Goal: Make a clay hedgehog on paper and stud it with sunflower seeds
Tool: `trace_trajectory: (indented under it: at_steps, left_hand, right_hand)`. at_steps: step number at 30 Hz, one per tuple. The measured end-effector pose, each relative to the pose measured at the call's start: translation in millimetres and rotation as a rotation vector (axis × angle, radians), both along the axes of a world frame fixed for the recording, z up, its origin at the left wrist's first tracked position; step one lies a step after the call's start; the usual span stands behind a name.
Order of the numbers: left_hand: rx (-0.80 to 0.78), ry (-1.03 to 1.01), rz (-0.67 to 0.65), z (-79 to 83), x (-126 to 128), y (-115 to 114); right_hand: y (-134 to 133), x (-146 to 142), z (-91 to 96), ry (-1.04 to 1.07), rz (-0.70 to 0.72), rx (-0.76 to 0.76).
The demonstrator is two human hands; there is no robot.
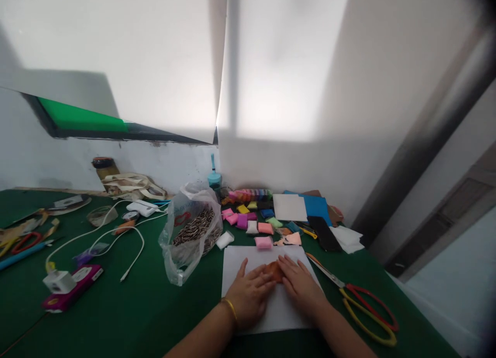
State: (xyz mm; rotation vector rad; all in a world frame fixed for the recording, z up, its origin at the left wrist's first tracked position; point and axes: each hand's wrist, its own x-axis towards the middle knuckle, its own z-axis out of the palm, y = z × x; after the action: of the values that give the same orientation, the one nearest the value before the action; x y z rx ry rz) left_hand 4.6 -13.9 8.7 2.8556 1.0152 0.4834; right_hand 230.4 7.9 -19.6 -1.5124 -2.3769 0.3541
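My left hand (250, 291) and my right hand (300, 285) lie side by side on a white sheet of paper (240, 260) on the green table. Between their fingertips sits a flat lump of brown-orange clay (274, 270), and the fingers of both hands press on it. The fingers are stretched out and lie nearly flat. A gold bangle (231, 307) circles my left wrist. Just beyond the paper lies a pink clay packet (263, 242).
Scissors with red and yellow handles (364, 304) lie right of the paper. A clear plastic bag of striped seeds (191, 231) stands to the left. Coloured clay packets (251, 218), paper sheets (290, 207), cables and a charger (60, 281) cover the far and left parts of the table.
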Motion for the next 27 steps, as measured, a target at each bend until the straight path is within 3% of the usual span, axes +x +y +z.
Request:
trace_trajectory:
  at_steps: [4,13,27]
  left_hand:
    - [0.033,0.027,-0.111,1.2,6.2,-8.2]
    - [0.179,0.012,-0.193,-21.6,15.9,-7.8]
    - [0.116,0.045,-0.193,-20.2,20.2,-8.1]
  right_hand:
    - [-8.6,-9.0,5.7,-0.101,0.055,-0.018]
    - [-11.3,-16.3,15.4,-0.133,0.067,0.056]
    - [-5.8,-36.8,26.1,-0.121,0.08,-0.001]
